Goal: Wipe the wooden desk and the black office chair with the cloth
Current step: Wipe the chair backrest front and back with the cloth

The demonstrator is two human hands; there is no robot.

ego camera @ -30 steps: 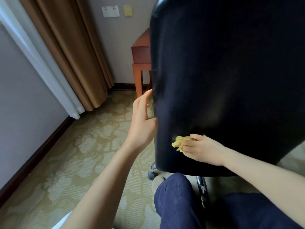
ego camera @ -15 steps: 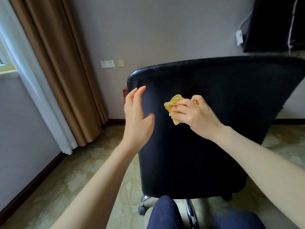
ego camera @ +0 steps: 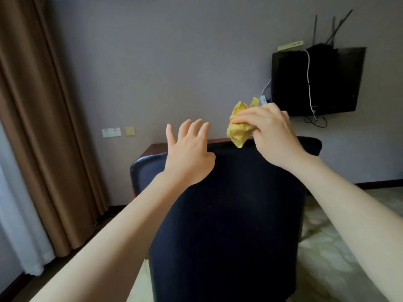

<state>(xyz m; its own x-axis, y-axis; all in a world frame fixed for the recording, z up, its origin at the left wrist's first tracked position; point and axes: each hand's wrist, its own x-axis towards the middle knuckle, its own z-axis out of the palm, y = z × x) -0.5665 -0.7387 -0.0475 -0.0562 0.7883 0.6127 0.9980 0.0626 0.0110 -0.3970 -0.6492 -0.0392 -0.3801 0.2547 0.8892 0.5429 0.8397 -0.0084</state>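
I record the right hand (ego camera: 270, 131) clenched round the crumpled yellow cloth (ego camera: 238, 129) at the black office chair's (ego camera: 229, 214) top edge. The left hand (ego camera: 187, 153) is released, fingers spread, over the backrest. The wooden desk (ego camera: 152, 148) stands beyond the chair. The white tag's (ego camera: 263, 99) print is too small to read.

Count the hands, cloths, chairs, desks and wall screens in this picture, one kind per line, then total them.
Hands: 2, left hand, right hand
Cloths: 1, the yellow cloth
Chairs: 1, the black office chair
Desks: 1, the wooden desk
Wall screens: 1, the black screen
Total: 6
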